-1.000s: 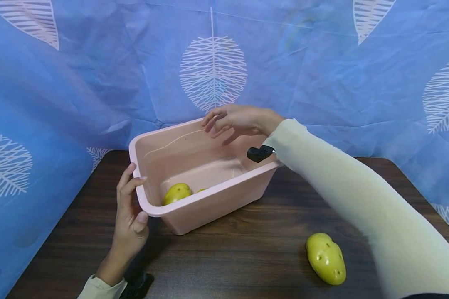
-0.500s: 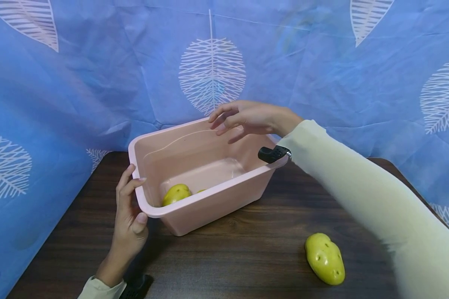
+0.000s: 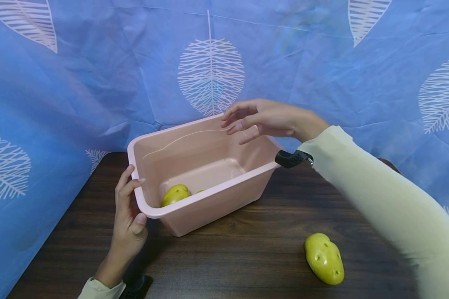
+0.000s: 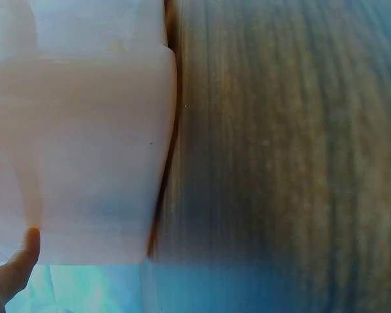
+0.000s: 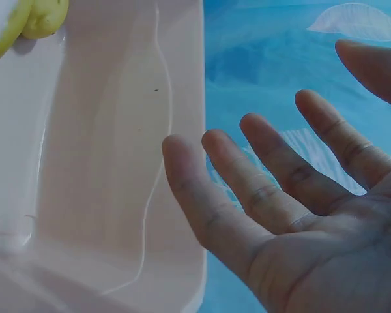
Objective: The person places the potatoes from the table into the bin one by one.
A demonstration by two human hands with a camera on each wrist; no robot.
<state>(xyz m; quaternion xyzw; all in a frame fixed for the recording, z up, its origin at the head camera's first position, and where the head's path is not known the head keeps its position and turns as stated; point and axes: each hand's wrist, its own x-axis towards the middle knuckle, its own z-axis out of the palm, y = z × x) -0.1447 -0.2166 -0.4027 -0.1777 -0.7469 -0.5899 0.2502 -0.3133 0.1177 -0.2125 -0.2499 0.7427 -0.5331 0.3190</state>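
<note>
A pink plastic basin [image 3: 209, 211] stands at an angle on the table. At its left end my left hand [image 3: 129, 226] holds the rim, fingertips over the edge and thumb by the near corner; the left wrist view shows a finger against the basin wall [image 4: 85, 163]. My right hand [image 3: 275, 118] hovers above the far right part of the basin, fingers spread and nothing in them. Inside, a yellow-green potato [image 3: 176, 194] lies at the left end, with a sliver of another beside it. One more potato [image 3: 324, 258] lies on the table at the front right.
The dark wood-grain table [image 3: 224, 265] carries the basin and the loose potato. A blue cloth with white leaf prints [image 3: 284, 50] hangs behind and at the sides. More potato surfaces [image 5: 44, 16] show in the basin's corner in the right wrist view.
My right hand has moved to the right over the basin, its fingers spreading slightly. The left hand, the basin and the potatoes stay in place.
</note>
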